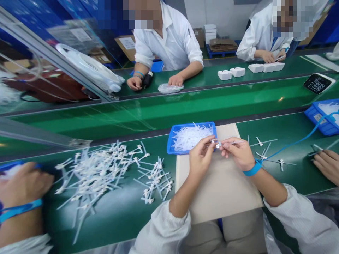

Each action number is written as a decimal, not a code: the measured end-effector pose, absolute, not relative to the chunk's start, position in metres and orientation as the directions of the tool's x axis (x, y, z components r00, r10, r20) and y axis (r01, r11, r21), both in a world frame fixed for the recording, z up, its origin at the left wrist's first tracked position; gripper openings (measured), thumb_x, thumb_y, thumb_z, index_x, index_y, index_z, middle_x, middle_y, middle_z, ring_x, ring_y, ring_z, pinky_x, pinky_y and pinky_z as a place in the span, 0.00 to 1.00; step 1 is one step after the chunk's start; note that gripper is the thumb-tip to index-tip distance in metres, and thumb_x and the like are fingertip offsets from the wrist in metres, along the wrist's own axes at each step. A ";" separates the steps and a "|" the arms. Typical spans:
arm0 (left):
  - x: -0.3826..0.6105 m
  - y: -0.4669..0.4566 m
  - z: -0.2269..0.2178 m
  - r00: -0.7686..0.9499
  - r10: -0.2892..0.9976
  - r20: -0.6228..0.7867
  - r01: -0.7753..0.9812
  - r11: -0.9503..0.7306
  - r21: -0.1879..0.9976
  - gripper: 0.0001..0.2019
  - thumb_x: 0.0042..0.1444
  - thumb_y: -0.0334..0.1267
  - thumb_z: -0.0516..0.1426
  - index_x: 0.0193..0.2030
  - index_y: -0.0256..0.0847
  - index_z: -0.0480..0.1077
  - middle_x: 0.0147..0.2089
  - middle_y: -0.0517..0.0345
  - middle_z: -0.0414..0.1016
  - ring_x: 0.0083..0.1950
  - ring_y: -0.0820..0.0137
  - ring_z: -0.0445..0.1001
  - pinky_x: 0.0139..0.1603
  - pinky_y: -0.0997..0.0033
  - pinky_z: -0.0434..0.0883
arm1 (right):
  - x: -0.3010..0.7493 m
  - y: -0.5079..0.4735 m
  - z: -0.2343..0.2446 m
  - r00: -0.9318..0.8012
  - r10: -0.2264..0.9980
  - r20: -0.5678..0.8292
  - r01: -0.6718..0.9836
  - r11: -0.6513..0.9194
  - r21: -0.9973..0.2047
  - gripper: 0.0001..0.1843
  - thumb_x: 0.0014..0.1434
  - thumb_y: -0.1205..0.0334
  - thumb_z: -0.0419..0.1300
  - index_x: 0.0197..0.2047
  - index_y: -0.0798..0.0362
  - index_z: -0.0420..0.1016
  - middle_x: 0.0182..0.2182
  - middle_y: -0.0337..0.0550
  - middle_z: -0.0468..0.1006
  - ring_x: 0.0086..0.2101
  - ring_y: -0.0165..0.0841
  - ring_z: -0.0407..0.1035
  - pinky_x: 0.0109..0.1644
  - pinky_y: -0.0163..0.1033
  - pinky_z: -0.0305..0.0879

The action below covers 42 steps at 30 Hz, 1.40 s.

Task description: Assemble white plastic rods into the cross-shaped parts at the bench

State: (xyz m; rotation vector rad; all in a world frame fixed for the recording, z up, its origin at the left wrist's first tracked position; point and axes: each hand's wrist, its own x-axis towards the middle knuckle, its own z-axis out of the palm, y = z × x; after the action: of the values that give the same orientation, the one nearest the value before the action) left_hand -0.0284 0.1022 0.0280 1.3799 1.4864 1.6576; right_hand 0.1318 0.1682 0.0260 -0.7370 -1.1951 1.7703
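My left hand (201,154) and my right hand (239,152) meet over a beige board (222,187), fingers pinched. Between the fingertips shows a small white plastic fitting (218,145), with a thin translucent tube (234,143) running along my right fingers. Another small white bit sits at my left fingertips, partly hidden; it may be part of the same piece. Just behind my left hand stands a blue tray (170,144) full of translucent tube pieces (189,137). A blue wrist strap (253,169) with a cord circles my right wrist.
Tubes with white fittings lie in a big pile (97,173) and a smaller pile (157,180) to the left, with several at right. Co-workers' hands are at the left (25,185) and right edges. Across the green divider (185,106), two people work near white boxes (237,72).
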 end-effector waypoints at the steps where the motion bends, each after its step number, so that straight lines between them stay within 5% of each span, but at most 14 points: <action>1: -0.028 0.102 0.026 -0.334 0.872 0.358 0.251 -0.285 0.925 0.12 0.70 0.41 0.62 0.56 0.41 0.80 0.50 0.47 0.86 0.50 0.62 0.86 0.50 0.65 0.83 | 0.132 0.168 0.025 -0.447 0.894 -0.018 -0.328 -0.182 -0.927 0.19 0.52 0.46 0.80 0.37 0.52 0.88 0.30 0.46 0.87 0.25 0.33 0.75 0.26 0.37 0.68; 8: -0.024 0.103 0.017 -0.277 0.890 0.363 0.198 -0.317 0.928 0.24 0.72 0.40 0.59 0.72 0.45 0.67 0.48 0.49 0.83 0.45 0.66 0.84 0.48 0.66 0.83 | 0.134 0.173 0.013 -0.376 0.920 0.110 -0.315 -0.015 -0.949 0.10 0.59 0.51 0.77 0.37 0.48 0.90 0.34 0.42 0.83 0.28 0.29 0.71 0.30 0.37 0.67; 15: -0.021 0.104 0.012 -0.197 0.932 0.305 0.051 -0.301 0.952 0.19 0.70 0.41 0.62 0.64 0.40 0.74 0.53 0.46 0.84 0.48 0.63 0.85 0.52 0.63 0.84 | 0.129 0.170 0.017 -0.402 0.915 0.032 -0.350 -0.121 -0.929 0.15 0.53 0.45 0.79 0.36 0.46 0.91 0.54 0.47 0.82 0.39 0.35 0.76 0.37 0.40 0.72; 22: -0.017 0.100 0.026 -0.121 0.963 0.239 0.011 -0.239 0.971 0.20 0.65 0.46 0.67 0.60 0.41 0.78 0.55 0.45 0.85 0.50 0.59 0.86 0.52 0.61 0.84 | 0.132 0.169 0.018 -0.355 0.934 0.029 -0.268 -0.072 -0.961 0.13 0.57 0.47 0.77 0.37 0.47 0.90 0.39 0.45 0.86 0.34 0.36 0.74 0.36 0.41 0.72; 29: -0.017 0.100 0.034 -0.213 0.955 0.205 0.049 -0.199 0.979 0.18 0.68 0.55 0.63 0.49 0.40 0.80 0.40 0.50 0.85 0.38 0.63 0.84 0.43 0.65 0.83 | 0.133 0.166 0.026 -0.388 0.916 0.102 -0.203 0.022 -0.979 0.13 0.58 0.48 0.76 0.39 0.48 0.89 0.38 0.44 0.83 0.31 0.34 0.73 0.35 0.41 0.73; 31: -0.017 0.101 0.036 -0.251 0.949 0.190 0.027 -0.190 0.981 0.19 0.67 0.56 0.63 0.46 0.40 0.79 0.36 0.53 0.83 0.36 0.65 0.83 0.42 0.66 0.82 | 0.133 0.165 0.030 -0.384 0.919 0.090 -0.227 0.001 -0.974 0.21 0.56 0.49 0.78 0.50 0.46 0.87 0.39 0.42 0.82 0.32 0.34 0.74 0.35 0.40 0.73; 34: -0.020 0.104 0.037 -0.329 0.934 0.142 -0.061 -0.171 0.983 0.21 0.65 0.58 0.65 0.45 0.39 0.78 0.35 0.53 0.83 0.35 0.65 0.83 0.41 0.66 0.82 | 0.134 0.166 0.032 -0.335 0.936 0.113 -0.336 -0.006 -0.942 0.48 0.52 0.51 0.81 0.72 0.39 0.69 0.45 0.42 0.80 0.37 0.35 0.76 0.36 0.38 0.73; 37: -0.024 0.105 0.037 -0.392 0.915 0.093 -0.157 -0.166 0.973 0.21 0.64 0.58 0.66 0.45 0.39 0.76 0.36 0.53 0.84 0.34 0.67 0.82 0.41 0.66 0.82 | 0.133 0.166 0.027 -0.302 0.948 0.105 -0.391 -0.022 -0.920 0.60 0.50 0.48 0.82 0.78 0.36 0.55 0.48 0.44 0.78 0.37 0.35 0.75 0.34 0.37 0.73; 42: -0.025 0.104 0.039 -0.368 0.919 0.139 -0.128 -0.198 0.972 0.18 0.65 0.56 0.65 0.42 0.40 0.76 0.37 0.53 0.84 0.34 0.67 0.81 0.38 0.68 0.80 | 0.129 0.160 0.013 -0.512 0.858 0.046 -0.315 -0.137 -0.939 0.32 0.55 0.40 0.77 0.57 0.45 0.82 0.47 0.48 0.81 0.36 0.36 0.74 0.33 0.39 0.72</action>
State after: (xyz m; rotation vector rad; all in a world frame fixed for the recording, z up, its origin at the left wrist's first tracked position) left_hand -0.0251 0.1039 0.0394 1.0133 1.2545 1.6809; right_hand 0.1288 0.1604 0.0133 -0.6700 -1.2771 1.7716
